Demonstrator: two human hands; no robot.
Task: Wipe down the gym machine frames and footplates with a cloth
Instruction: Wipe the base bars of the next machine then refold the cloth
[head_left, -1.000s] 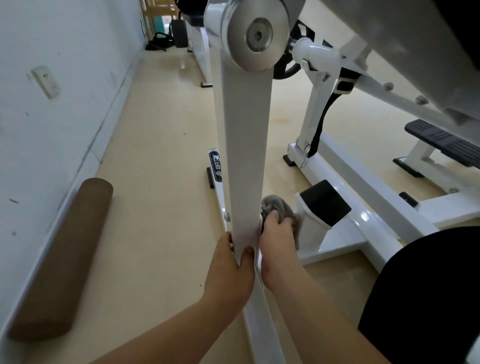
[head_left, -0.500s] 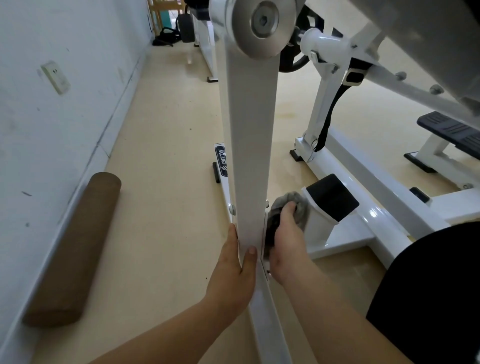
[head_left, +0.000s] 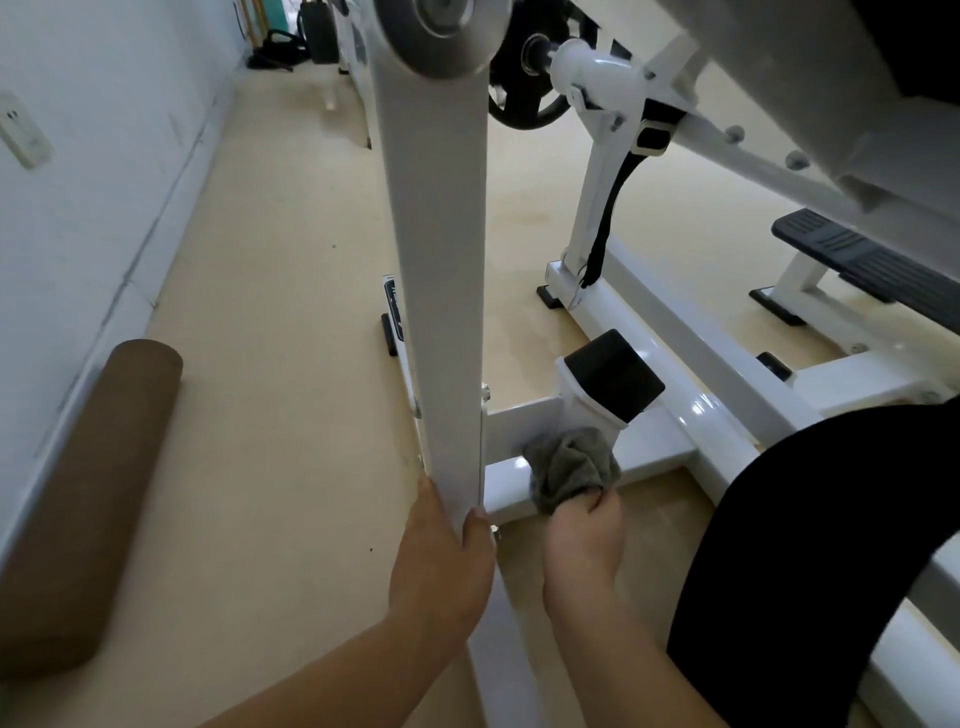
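Note:
A white upright post (head_left: 434, 260) of the gym machine rises in the middle of the view, topped by a silver round cap. My left hand (head_left: 441, 561) grips the post's lower end, thumb on its right edge. My right hand (head_left: 584, 540) holds a bunched grey cloth (head_left: 569, 467) against the white horizontal base bar (head_left: 506, 488) just right of the post. Beside the cloth stands a short white stub with a black pad (head_left: 613, 376). A black ribbed footplate (head_left: 872, 265) sits at the right.
A brown foam roller (head_left: 83, 499) lies along the white wall on the left. A black weight plate (head_left: 524, 83) hangs at the top centre, with a black strap (head_left: 610, 208) below it. My dark-clothed knee (head_left: 831, 545) fills the lower right. Beige floor stretches ahead.
My right hand has carried the cloth from the post's right edge down and rightward onto the base bar. The left hand stays on the post. The view has shifted a little.

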